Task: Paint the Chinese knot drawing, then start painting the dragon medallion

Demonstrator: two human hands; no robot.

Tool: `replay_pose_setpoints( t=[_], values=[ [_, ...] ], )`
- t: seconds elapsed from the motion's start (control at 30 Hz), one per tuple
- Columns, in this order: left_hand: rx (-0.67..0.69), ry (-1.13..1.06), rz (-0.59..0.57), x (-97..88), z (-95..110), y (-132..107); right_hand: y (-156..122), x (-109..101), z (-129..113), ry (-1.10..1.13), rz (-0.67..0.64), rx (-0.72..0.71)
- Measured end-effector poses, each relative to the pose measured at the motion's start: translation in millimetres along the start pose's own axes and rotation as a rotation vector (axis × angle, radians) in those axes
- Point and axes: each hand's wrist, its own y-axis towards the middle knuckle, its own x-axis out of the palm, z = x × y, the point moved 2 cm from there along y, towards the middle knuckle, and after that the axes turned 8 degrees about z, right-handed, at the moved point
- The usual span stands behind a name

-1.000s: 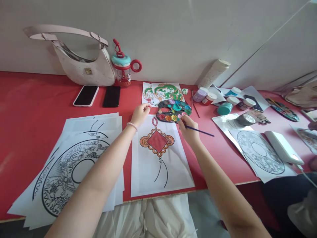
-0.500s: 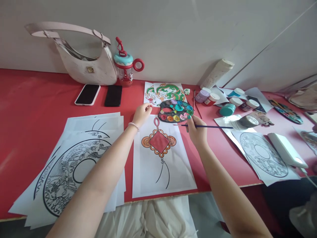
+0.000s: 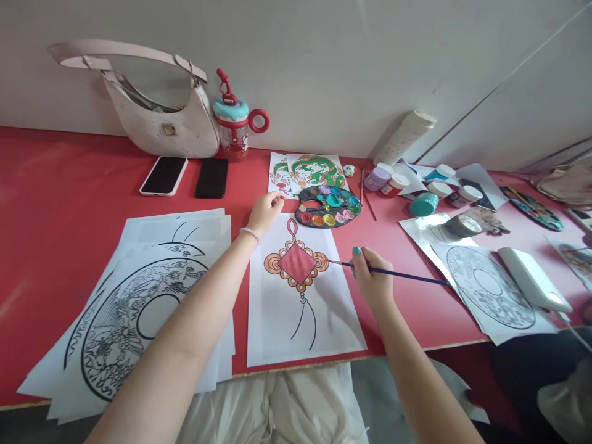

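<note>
A sheet with a red-and-orange knot drawing point(image 3: 300, 290) lies in front of me on the red table point(image 3: 60, 203). My left hand point(image 3: 264, 211) rests closed on the sheet's top left corner, pressing it down. My right hand point(image 3: 370, 280) pinches a thin blue paintbrush point(image 3: 398, 274), and its tip touches the right edge of the orange knot. A dark round paint palette point(image 3: 329, 207) with several coloured wells sits just beyond the sheet.
A stack of black line drawings point(image 3: 134, 302) lies at left. Two phones point(image 3: 163, 175), a pale handbag point(image 3: 157, 117) and a red-topped bottle point(image 3: 234, 126) stand at the back. Paint jars point(image 3: 423, 203), a white device point(image 3: 530, 279) and more drawings crowd the right.
My right hand has come back from the palette towards me, bringing the brush tip down onto the knot drawing. The left hand has stayed on the sheet's corner.
</note>
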Motion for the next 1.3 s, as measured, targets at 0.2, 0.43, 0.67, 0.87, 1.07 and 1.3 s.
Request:
replay_pose_setpoints(
  t=[0.2, 0.43, 0.67, 0.87, 1.07, 1.3],
  values=[
    [0.004, 0.017, 0.001, -1.2, 3, 0, -6, -1, -2, 0.022, -0.033, -0.002],
    [0.001, 0.008, 0.004, -0.6, 3, 0, -8, -2, -4, 0.026, 0.018, -0.018],
    [-0.015, 0.007, 0.002, -0.6, 3, 0, -16, 0, -10, 0.026, -0.051, -0.029],
    [-0.006, 0.008, 0.008, -1.1, 4, -1, -17, 6, -12, 0.067, -0.048, -0.003],
    [-0.009, 0.007, 0.004, -0.7, 4, 0, -17, 8, -10, 0.046, -0.060, -0.007],
    [0.012, 0.020, 0.013, -0.1, 3, 1, -18, 3, -9, 0.055, -0.021, -0.002]
  ],
)
